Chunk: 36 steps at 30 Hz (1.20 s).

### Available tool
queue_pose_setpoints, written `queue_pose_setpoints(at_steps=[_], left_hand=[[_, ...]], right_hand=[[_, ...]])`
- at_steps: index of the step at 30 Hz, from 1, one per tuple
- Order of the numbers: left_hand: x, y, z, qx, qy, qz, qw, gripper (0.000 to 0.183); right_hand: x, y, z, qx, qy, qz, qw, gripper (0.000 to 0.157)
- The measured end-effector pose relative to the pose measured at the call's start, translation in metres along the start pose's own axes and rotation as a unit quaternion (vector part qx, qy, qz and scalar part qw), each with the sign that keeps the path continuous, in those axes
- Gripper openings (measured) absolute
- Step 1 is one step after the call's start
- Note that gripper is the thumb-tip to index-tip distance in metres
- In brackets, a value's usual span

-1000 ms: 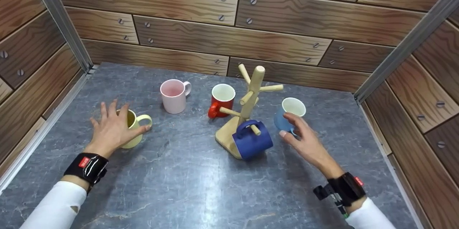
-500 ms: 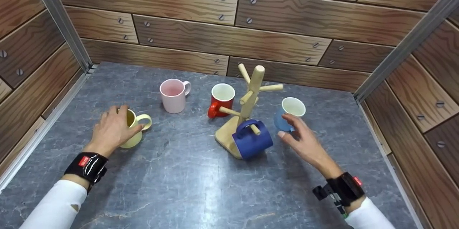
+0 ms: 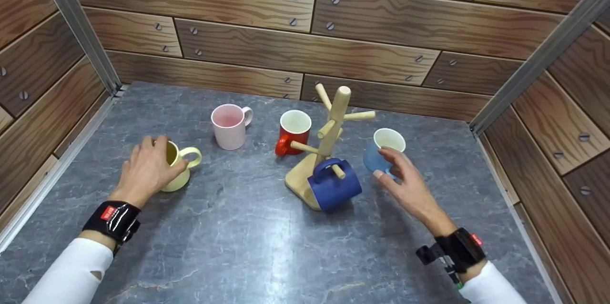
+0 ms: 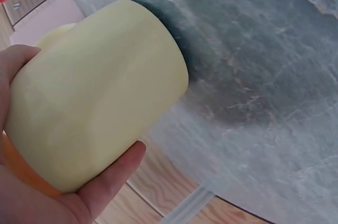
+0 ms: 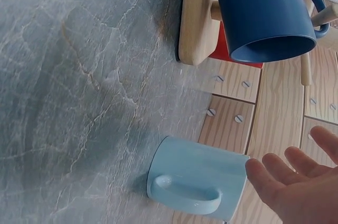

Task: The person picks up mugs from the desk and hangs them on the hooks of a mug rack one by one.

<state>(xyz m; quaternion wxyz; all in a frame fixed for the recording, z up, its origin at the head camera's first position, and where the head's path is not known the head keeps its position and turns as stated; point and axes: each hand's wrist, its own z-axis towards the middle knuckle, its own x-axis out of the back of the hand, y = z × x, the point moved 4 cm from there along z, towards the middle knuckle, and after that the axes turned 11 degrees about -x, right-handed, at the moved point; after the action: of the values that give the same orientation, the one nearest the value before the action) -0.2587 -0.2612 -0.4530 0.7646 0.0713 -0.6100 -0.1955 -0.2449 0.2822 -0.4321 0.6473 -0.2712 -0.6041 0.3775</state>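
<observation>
Seen from the head with twelve o'clock at the far wall, the pale yellow glossy cylindrical mug [image 4: 103, 94] is inside the left hand's grasp [image 3: 143, 170], mostly on its three o'clock side. Fingers and thumb clamp its wall near the rim. It stands roughly upright, looped handle toward two o'clock, with a deeper yellow interior; whether its base touches the grey marbled table [image 3: 238, 247] I cannot tell.

The light blue glossy mug [image 3: 373, 158] lies between ten and eleven o'clock of the right hand [image 3: 409, 187], whose thumb and fingers are apart and loosely bent, just beside it; contact is unclear. That mug is upright, white inside, its handle toward five o'clock.

At nine o'clock of the right hand, a dark blue mug [image 3: 335, 187] hangs tilted by its handle from a low peg of a pale wooden mug tree [image 3: 329, 138]. An upright red mug with a white interior [image 3: 294, 138] stands at the tree's ten o'clock; a pale pink mug [image 3: 229, 131] stands at the left hand's two o'clock.
</observation>
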Motion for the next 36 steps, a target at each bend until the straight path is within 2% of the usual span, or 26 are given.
queue_pose_setpoints(at_steps=[9, 17, 25, 33, 36], left_hand=[[0.01, 0.025, 0.004, -0.03, 0.028, -0.014, 0.9991, 0.069], [0.012, 0.058, 0.008, -0.053, 0.046, -0.08, 0.9943, 0.066], [0.01, 0.094, 0.008, -0.042, 0.02, -0.173, 0.9838, 0.066], [0.005, 0.127, 0.007, -0.056, 0.015, -0.23, 0.9716, 0.053], [0.003, 0.139, 0.009, -0.061, 0.012, -0.258, 0.964, 0.052]], right_hand=[[0.005, -0.004, -0.001, 0.012, 0.038, 0.038, 0.998, 0.044], [0.007, -0.008, -0.002, 0.044, 0.058, 0.063, 0.995, 0.041], [0.006, -0.017, -0.007, 0.074, 0.07, 0.084, 0.991, 0.043], [0.0, -0.024, -0.01, 0.096, 0.082, 0.077, 0.989, 0.042], [0.0, -0.031, -0.011, 0.113, 0.082, 0.08, 0.987, 0.039]])
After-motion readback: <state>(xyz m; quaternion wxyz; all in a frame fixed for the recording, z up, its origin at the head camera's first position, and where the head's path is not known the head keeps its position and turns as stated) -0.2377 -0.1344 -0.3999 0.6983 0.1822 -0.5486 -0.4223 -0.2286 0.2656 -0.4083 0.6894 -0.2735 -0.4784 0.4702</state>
